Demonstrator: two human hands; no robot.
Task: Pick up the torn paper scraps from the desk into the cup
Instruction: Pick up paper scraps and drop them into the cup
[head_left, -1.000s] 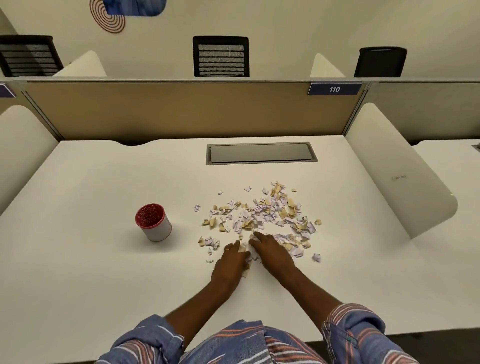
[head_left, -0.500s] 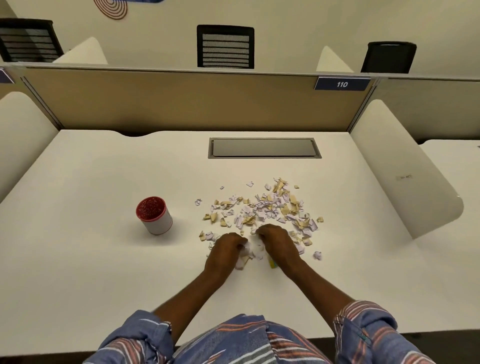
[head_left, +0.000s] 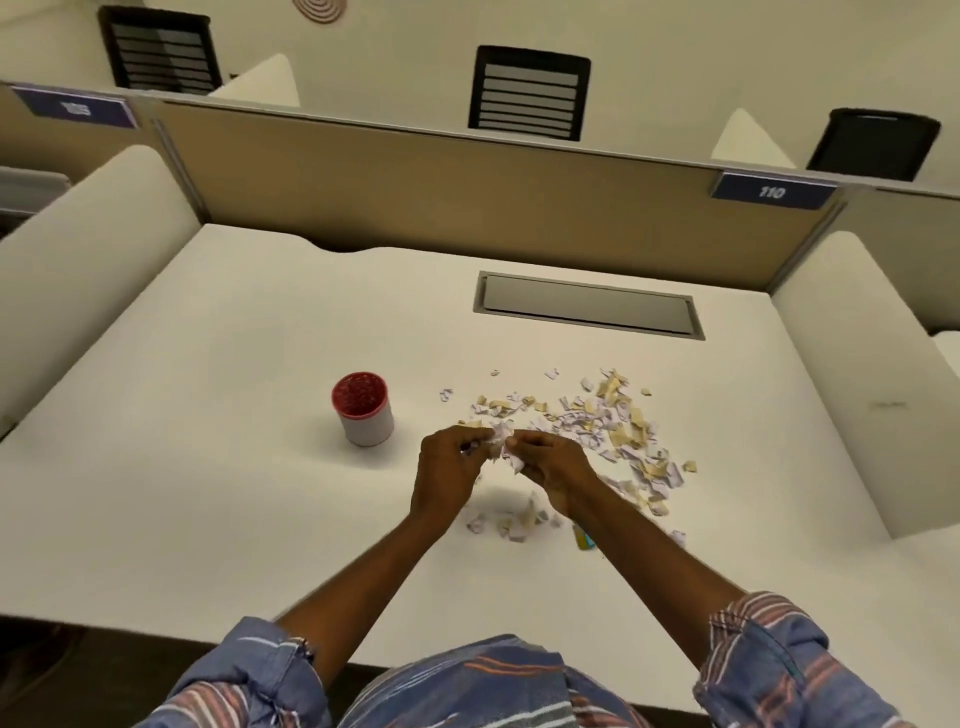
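I see both hands raised just above the tabletop (head_left: 218, 395), held close together near its centre. The left hand (head_left: 448, 470) is curled, fingers drawn in around a small clump of paper. The right hand (head_left: 551, 462) is likewise curled, its fingertips pinching white scraps. The gathered scraps (head_left: 503, 446) sit between the two hands, gripped from both sides and partly hidden by the fingers.

The cup (head_left: 362, 408) stands upright on the tabletop to the left of the hands, near but apart from them. It has a white wall and a red interior; I cannot tell what, if anything, lies inside it.

The loose paper scraps (head_left: 618, 426), white and tan, lie spread over the tabletop beyond and to the right of the hands. A smaller group of fallen scraps (head_left: 511, 522) lies directly below the hands, beside the right forearm. A small yellow and blue item (head_left: 584, 538) lies on the tabletop, touching the edge of that forearm in view; its identity is unclear.

Both sleeves (head_left: 769, 660) are striped blue cloth, rolled up at the elbow. A recessed grey panel (head_left: 587, 304) is set into the far part of the tabletop. A tan partition (head_left: 415, 192) stands behind it, carrying a label (head_left: 771, 192) reading 110
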